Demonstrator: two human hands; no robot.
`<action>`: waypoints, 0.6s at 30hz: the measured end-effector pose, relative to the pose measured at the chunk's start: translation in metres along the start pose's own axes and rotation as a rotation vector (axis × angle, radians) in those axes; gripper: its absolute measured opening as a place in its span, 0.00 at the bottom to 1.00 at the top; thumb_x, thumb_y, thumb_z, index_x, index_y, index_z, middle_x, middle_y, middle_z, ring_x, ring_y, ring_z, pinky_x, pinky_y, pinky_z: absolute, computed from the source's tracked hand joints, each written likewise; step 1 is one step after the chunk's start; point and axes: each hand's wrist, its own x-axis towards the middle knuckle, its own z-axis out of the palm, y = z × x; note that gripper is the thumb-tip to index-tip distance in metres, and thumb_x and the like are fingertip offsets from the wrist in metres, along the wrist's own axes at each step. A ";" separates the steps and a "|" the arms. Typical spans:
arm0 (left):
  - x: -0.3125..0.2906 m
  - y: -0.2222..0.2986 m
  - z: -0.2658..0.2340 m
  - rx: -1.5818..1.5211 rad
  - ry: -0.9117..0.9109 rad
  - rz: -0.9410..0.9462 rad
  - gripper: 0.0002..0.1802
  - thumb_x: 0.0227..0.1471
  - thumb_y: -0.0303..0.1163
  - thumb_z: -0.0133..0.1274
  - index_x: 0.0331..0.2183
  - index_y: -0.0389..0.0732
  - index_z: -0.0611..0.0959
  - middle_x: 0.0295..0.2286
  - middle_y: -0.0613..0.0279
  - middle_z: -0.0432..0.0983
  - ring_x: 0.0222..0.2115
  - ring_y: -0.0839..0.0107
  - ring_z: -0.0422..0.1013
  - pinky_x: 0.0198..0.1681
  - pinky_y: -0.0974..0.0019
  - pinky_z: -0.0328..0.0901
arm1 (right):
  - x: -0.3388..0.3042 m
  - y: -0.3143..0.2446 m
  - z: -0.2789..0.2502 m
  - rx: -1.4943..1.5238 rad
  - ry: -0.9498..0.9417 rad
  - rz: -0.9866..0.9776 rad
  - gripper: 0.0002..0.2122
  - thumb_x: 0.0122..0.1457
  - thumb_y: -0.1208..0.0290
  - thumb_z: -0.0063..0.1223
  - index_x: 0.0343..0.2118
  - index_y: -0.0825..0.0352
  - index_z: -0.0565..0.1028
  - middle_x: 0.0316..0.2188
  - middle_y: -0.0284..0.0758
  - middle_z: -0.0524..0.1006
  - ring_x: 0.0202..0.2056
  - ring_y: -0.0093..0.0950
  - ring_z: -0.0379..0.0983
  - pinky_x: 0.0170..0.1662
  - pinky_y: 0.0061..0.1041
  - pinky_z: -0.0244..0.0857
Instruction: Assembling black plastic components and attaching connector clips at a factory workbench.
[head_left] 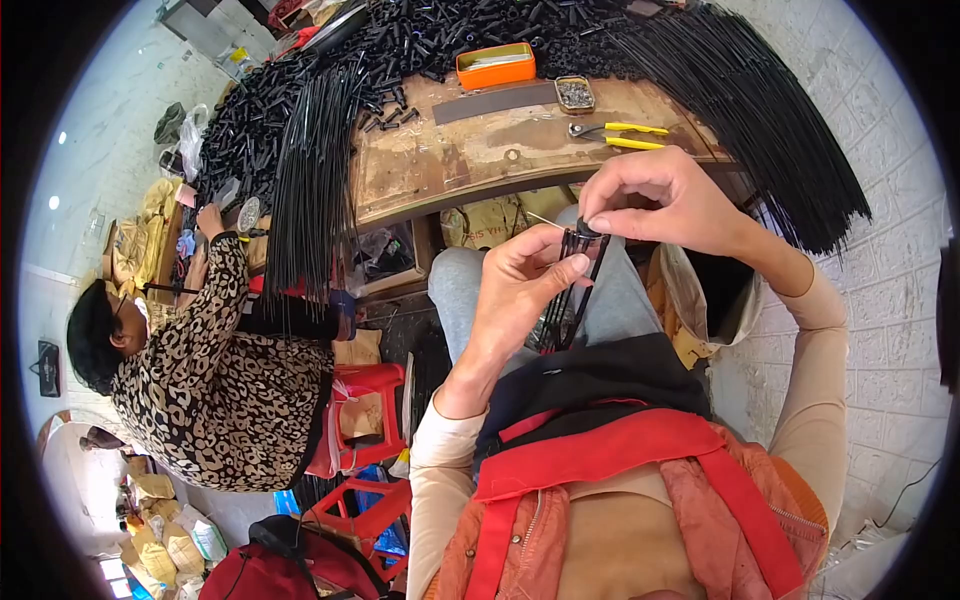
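The left hand (520,285) held a bunch of thin black rods (599,262), with its thumb and fingers clamped around them. The right hand (665,205) pinched a small black cap (588,229) at the top of the rods, thumb and finger closed on it. The rods and the cap were over the person's lap, just in front of the table (450,160).

On the table, an orange box (503,74) held pale, flat strips. Near it, a little dish (575,109) was full of tiny grey bits. Yellow-handled pliers (620,134) lay near the dish. Under the table, a wooden drawer (424,250) had dark things in it, too dim to name. By the person's knee on the right, a pale sack (742,318) stood open, but its inside was too dark to see into.

The low ends of the rods got lost against the dark clothes. The left hand hid part of the rods, and the right fingers covered some of the cap. The table's far side was buried under a heap of black parts (440,40), cut off at the top.
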 end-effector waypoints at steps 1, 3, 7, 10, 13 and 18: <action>-0.001 0.000 0.002 0.016 0.032 0.014 0.11 0.52 0.21 0.57 0.40 0.35 0.81 0.34 0.63 0.79 0.34 0.78 0.73 0.38 0.71 0.73 | 0.000 -0.001 0.002 -0.006 0.023 -0.054 0.08 0.54 0.79 0.60 0.37 0.70 0.75 0.37 0.36 0.75 0.41 0.25 0.71 0.47 0.23 0.65; -0.001 0.000 0.008 0.034 0.064 0.026 0.09 0.52 0.20 0.57 0.38 0.35 0.81 0.31 0.66 0.78 0.32 0.80 0.72 0.37 0.72 0.73 | -0.002 0.001 0.006 -0.010 0.049 -0.108 0.08 0.52 0.81 0.61 0.34 0.70 0.75 0.36 0.35 0.75 0.40 0.24 0.72 0.46 0.23 0.65; 0.003 -0.007 0.022 0.030 0.132 0.054 0.09 0.52 0.19 0.56 0.38 0.34 0.81 0.34 0.63 0.77 0.35 0.79 0.72 0.37 0.72 0.71 | -0.008 0.013 0.007 -0.158 0.210 -0.267 0.09 0.47 0.84 0.64 0.30 0.69 0.74 0.32 0.35 0.75 0.37 0.26 0.71 0.43 0.24 0.65; 0.004 -0.006 0.022 -0.026 0.167 0.033 0.09 0.51 0.21 0.58 0.38 0.33 0.83 0.34 0.62 0.78 0.35 0.77 0.72 0.42 0.71 0.68 | -0.018 0.018 -0.003 -0.111 0.253 -0.269 0.10 0.44 0.84 0.66 0.28 0.69 0.75 0.33 0.37 0.77 0.38 0.28 0.72 0.42 0.26 0.66; 0.012 -0.007 0.023 0.047 0.110 0.015 0.08 0.51 0.22 0.59 0.37 0.33 0.83 0.31 0.63 0.78 0.33 0.78 0.73 0.41 0.72 0.68 | -0.022 0.026 -0.012 -0.057 0.209 -0.302 0.10 0.43 0.85 0.66 0.28 0.69 0.75 0.32 0.37 0.77 0.38 0.29 0.72 0.42 0.26 0.66; 0.025 -0.018 0.035 -0.031 0.050 -0.062 0.08 0.52 0.24 0.59 0.36 0.34 0.83 0.29 0.65 0.79 0.31 0.80 0.73 0.38 0.74 0.68 | -0.028 0.047 -0.028 0.221 0.135 -0.342 0.10 0.44 0.83 0.66 0.30 0.69 0.78 0.34 0.36 0.78 0.40 0.25 0.74 0.45 0.23 0.66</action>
